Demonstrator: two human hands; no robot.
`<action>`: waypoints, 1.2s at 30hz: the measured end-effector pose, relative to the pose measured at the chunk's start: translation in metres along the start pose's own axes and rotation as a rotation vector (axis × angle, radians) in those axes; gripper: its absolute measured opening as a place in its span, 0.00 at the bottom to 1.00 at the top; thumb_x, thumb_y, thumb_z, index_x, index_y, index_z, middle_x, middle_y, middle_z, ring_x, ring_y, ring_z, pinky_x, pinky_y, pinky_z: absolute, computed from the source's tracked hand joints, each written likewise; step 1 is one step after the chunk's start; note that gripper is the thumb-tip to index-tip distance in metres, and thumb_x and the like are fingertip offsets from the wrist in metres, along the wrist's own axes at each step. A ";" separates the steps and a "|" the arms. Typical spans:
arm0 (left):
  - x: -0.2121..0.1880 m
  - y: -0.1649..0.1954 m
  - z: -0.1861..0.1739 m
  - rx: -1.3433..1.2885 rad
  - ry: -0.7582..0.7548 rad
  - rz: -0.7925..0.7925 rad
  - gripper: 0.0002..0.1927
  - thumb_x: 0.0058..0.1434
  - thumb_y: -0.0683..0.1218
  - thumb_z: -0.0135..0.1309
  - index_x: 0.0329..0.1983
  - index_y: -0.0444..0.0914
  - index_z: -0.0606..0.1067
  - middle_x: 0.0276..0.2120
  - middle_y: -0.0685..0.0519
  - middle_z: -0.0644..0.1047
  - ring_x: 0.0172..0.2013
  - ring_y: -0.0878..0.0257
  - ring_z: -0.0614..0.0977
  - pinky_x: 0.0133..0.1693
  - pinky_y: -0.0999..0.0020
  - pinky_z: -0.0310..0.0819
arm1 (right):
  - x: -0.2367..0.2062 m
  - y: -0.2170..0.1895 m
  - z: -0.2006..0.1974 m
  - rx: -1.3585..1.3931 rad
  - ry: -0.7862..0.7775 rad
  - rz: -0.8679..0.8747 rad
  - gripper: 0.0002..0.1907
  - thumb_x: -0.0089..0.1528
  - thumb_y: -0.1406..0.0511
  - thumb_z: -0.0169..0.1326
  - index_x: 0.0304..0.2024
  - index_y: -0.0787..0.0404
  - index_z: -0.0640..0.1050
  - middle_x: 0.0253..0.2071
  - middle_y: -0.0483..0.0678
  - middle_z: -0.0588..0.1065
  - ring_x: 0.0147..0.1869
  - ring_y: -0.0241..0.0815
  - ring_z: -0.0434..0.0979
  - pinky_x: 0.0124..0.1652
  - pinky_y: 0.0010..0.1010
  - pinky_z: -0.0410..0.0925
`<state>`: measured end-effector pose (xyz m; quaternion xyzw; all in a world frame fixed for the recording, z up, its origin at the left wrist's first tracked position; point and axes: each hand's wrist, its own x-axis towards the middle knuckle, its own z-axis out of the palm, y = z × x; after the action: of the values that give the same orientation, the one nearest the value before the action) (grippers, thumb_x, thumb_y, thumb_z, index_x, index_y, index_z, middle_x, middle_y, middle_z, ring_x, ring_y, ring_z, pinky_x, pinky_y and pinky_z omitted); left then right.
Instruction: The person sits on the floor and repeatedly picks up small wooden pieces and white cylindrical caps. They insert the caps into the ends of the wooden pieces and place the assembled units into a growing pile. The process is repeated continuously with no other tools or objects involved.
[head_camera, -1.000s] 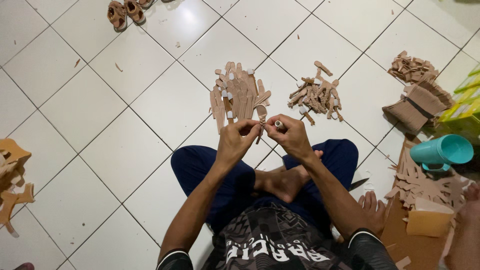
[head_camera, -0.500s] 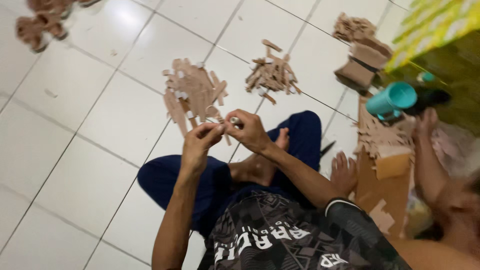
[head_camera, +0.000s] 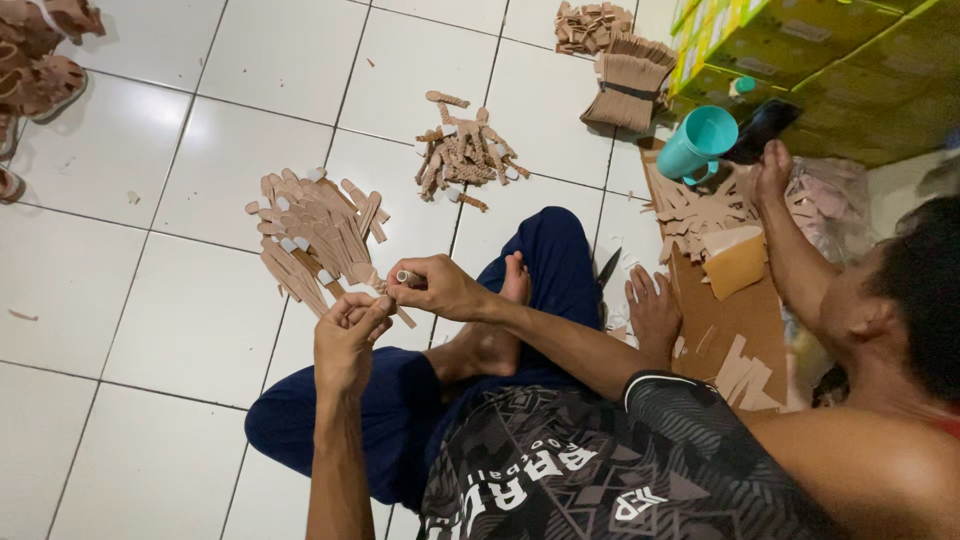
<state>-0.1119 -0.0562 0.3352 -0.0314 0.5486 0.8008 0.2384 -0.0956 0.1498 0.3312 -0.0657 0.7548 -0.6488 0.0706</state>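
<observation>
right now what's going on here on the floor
A person sits cross-legged on the white tiled floor. Their left hand and right hand meet over their lap, pinching a small tan strip between the fingers. Just ahead lie a big pile of tan strips and a smaller pile. To the right, a second person's hand rests on the floor beside brown card sheets and a teal cup.

a home turned into a small craft workplace: people sit on the white tiled floor (head_camera: 120, 290), with piles of tan cut strips (head_camera: 315, 235), a tied bundle of strips (head_camera: 628, 92), cardboard sheets (head_camera: 725, 320), stacked green cartons (head_camera: 830, 70) and sandals (head_camera: 45, 50) lying about.
</observation>
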 end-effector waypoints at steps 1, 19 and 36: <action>-0.002 0.001 0.002 -0.025 -0.002 0.013 0.11 0.61 0.38 0.62 0.45 0.33 0.75 0.36 0.47 0.83 0.36 0.65 0.83 0.40 0.74 0.76 | -0.001 0.000 -0.001 -0.005 -0.009 0.002 0.13 0.66 0.59 0.57 0.42 0.63 0.80 0.18 0.36 0.66 0.24 0.25 0.58 0.25 0.24 0.54; -0.003 -0.036 -0.002 -0.109 0.088 0.028 0.18 0.63 0.37 0.62 0.53 0.22 0.76 0.41 0.46 0.80 0.39 0.64 0.79 0.42 0.73 0.74 | -0.010 -0.006 -0.016 0.014 -0.056 -0.019 0.14 0.64 0.60 0.61 0.46 0.64 0.82 0.26 0.39 0.77 0.30 0.25 0.72 0.31 0.21 0.67; -0.018 0.029 0.015 0.556 0.153 0.287 0.13 0.65 0.46 0.60 0.44 0.30 0.83 0.34 0.50 0.85 0.36 0.68 0.84 0.40 0.74 0.79 | 0.005 -0.023 0.006 0.162 -0.016 -0.084 0.09 0.67 0.64 0.59 0.45 0.65 0.81 0.31 0.38 0.77 0.35 0.23 0.73 0.35 0.18 0.68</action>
<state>-0.1048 -0.0572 0.3724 0.0525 0.7614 0.6411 0.0803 -0.0991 0.1401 0.3532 -0.0968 0.6960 -0.7094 0.0544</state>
